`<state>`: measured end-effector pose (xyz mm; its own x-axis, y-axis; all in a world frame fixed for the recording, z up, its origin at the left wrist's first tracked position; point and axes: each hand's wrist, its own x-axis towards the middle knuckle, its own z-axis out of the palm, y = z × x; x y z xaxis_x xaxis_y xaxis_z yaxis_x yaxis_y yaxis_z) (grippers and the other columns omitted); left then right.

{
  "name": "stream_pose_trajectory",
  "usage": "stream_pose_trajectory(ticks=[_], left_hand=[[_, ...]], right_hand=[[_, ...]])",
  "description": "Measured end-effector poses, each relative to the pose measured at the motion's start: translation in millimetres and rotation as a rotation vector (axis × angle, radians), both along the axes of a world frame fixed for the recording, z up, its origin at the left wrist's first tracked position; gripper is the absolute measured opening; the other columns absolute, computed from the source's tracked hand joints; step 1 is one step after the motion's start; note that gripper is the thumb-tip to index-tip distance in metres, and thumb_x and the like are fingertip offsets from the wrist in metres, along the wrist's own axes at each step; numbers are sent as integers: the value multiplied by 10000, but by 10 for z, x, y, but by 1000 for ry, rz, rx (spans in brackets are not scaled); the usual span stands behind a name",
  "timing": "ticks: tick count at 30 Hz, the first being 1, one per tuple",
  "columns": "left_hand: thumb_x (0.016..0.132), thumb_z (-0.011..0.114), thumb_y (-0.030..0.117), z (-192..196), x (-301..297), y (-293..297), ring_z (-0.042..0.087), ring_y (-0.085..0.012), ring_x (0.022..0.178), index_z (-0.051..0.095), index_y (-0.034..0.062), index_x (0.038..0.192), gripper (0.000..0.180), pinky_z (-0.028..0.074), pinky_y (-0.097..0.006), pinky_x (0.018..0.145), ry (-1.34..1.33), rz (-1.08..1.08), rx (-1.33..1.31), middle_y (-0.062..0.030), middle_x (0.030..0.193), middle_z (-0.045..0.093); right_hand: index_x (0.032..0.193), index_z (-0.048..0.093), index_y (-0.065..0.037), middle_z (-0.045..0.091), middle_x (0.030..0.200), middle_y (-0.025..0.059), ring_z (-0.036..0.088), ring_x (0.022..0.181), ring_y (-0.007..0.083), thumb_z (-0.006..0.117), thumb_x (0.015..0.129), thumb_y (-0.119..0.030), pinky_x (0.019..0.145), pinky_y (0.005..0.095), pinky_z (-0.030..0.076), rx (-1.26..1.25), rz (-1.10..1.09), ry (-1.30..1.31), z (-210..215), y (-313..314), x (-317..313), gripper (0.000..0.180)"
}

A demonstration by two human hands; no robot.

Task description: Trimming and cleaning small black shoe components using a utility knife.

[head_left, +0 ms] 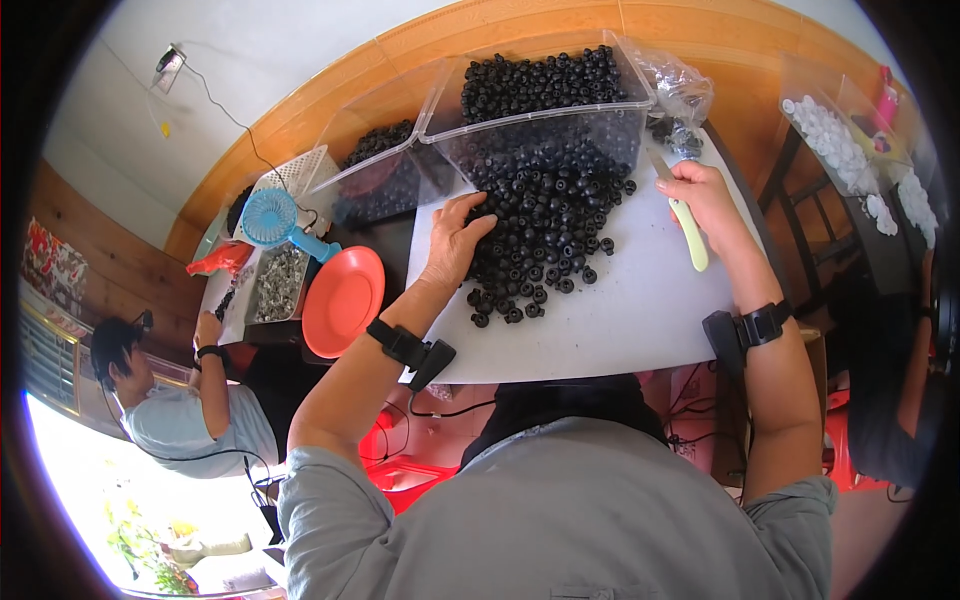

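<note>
We see the black parts (pixel 560 215) heaped mid-table, spilling from the mouth of the far bin (pixel 535 121) toward us, with strays at the near edge of the heap. Our left hand (pixel 462 238) rests at the heap's left side, fingers bent, thumb apart; we cannot tell whether it pinches a part. Our right hand (pixel 698 195), right of the heap, is closed round a knife (pixel 688 235) with a pale green handle. Under it all lies the white tabletop (pixel 630 335), bare along its near side. To the left we have a second bin (pixel 365 165) of dark parts, a red plate (pixel 343 302) and a blue fan (pixel 270 217). Beyond, orange wood panelling (pixel 740 22) meets a pale wall (pixel 290 40). A co-worker (pixel 205 425) sits at left; white pieces (pixel 830 145) fill a container at far right.
</note>
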<state>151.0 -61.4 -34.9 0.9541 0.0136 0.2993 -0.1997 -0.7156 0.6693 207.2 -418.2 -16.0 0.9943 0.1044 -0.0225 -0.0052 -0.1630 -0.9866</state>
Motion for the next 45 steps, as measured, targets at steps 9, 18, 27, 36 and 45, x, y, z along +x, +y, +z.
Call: stream_pose_trajectory(ticks=[9, 18, 27, 36, 45], left_hand=[[868, 652, 320, 137, -95, -237, 419, -334, 1285, 587, 25, 1311, 536, 322, -386, 1118, -31, -47, -80, -182, 1335, 543], [876, 694, 315, 503, -459, -409, 405, -336, 1326, 515, 46, 1392, 609, 284, -419, 1135, -105, -241, 75, -205, 1415, 482], [735, 711, 684, 96, -1189, -391, 313, -523, 1335, 235, 17, 1533, 1144, 213, -595, 1115, -39, 37, 613, -384, 1472, 290], [746, 693, 697, 12, -796, -405, 323, -563, 1315, 225, -5, 1527, 1149, 209, -595, 1110, -23, 77, 564, -437, 1418, 310], [763, 723, 655, 87, -771, -393, 322, -484, 1345, 277, 33, 1524, 1079, 250, -557, 1125, -57, -11, 368, -349, 1477, 313]], right_hand=[[890, 631, -26, 556, 639, 19, 538, 507, 108, 695, 898, -159, 446, 265, 409, -10, 13, -22, -28, -25, 13, 147], [900, 630, -28, 558, 666, 11, 538, 522, 101, 702, 895, -160, 459, 253, 414, -22, 30, -19, -36, -23, 22, 151], [917, 636, -30, 568, 731, 1, 530, 614, 93, 707, 897, -193, 536, 254, 435, -134, 70, -58, -28, -27, 14, 179], [918, 632, -30, 568, 735, 0, 535, 614, 95, 710, 898, -195, 535, 254, 435, -108, 69, -24, -45, -24, 17, 183], [894, 615, -37, 568, 728, 0, 536, 595, 94, 718, 889, -174, 522, 255, 425, -77, 63, -11, -53, -42, 17, 172]])
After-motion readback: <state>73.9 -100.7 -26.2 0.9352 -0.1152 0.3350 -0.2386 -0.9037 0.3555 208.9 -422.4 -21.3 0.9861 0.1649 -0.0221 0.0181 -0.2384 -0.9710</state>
